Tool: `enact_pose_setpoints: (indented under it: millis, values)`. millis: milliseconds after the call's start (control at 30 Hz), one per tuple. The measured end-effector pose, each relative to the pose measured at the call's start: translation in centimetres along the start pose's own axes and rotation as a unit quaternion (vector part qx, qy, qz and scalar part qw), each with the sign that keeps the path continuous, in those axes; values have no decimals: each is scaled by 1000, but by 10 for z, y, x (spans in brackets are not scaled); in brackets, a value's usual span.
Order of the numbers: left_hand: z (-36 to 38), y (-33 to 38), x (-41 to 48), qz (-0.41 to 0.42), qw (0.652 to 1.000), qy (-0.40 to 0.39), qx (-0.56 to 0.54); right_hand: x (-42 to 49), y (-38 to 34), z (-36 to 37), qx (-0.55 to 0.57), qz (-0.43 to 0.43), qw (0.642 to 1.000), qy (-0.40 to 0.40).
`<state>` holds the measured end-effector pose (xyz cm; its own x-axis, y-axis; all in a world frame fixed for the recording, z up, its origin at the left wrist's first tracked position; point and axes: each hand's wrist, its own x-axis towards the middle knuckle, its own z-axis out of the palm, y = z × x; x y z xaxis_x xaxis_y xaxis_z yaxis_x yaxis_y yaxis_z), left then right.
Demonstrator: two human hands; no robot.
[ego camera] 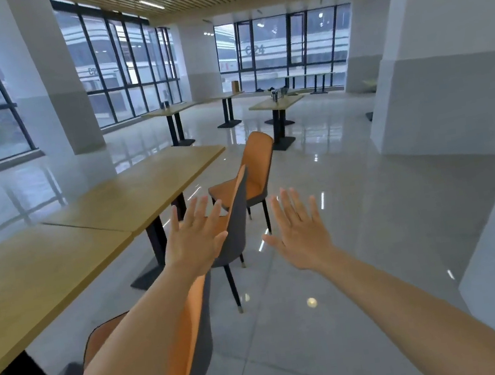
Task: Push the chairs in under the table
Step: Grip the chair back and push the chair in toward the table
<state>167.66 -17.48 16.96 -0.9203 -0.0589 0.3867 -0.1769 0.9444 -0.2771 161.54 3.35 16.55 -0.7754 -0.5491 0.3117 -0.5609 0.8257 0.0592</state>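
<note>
both the left hand (195,240) and right hand (302,233) are held flat, fingers spread, nothing gripped, at centre frame. three chairs (243,197) are seen pulled out right of the counter (132,190); a one-sided push could likely skew one into the counter's post.

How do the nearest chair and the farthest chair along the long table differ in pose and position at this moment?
The nearest chair is tucked close, its seat partly under the long table; the farthest chair stands out on the open floor, clear of the table's far end. The left hand's forearm crosses the nearest chair, while the farthest is unobstructed. Both have orange fronts, grey backs and thin dark legs. Neither hand, left or right hand, grips either.
</note>
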Motion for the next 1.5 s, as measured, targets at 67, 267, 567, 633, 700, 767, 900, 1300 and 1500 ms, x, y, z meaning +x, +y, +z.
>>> enact_pose_setpoints:
  millis: [67,267,567,633,700,767,900,1300,1500]
  values:
    - [17,13,56,4,1000,8,1,44,31,11,-3,-1,1000,-3]
    - [57,54,235,-9,999,34,-33,170,137,31,-9,14,1000,1]
    - [133,145,443,-14,999,34,-11,320,314,100,-4,17,1000,-3]
    - [150,168,487,-24,999,25,-7,353,352,117,5,4,1000,1]
    - [163,189,532,-37,999,18,-13,384,389,130,3,-10,1000,3]
    - [175,208,580,-52,998,26,-22,420,431,140,0,-19,1000,12]
    - [198,239,660,-52,998,35,-8,495,503,156,1,-19,1000,10]
    - [334,278,919,-84,996,10,-13,744,634,277,11,-45,999,-14]
    - [375,268,1053,-121,992,-3,-20,879,687,313,26,-62,998,-17]
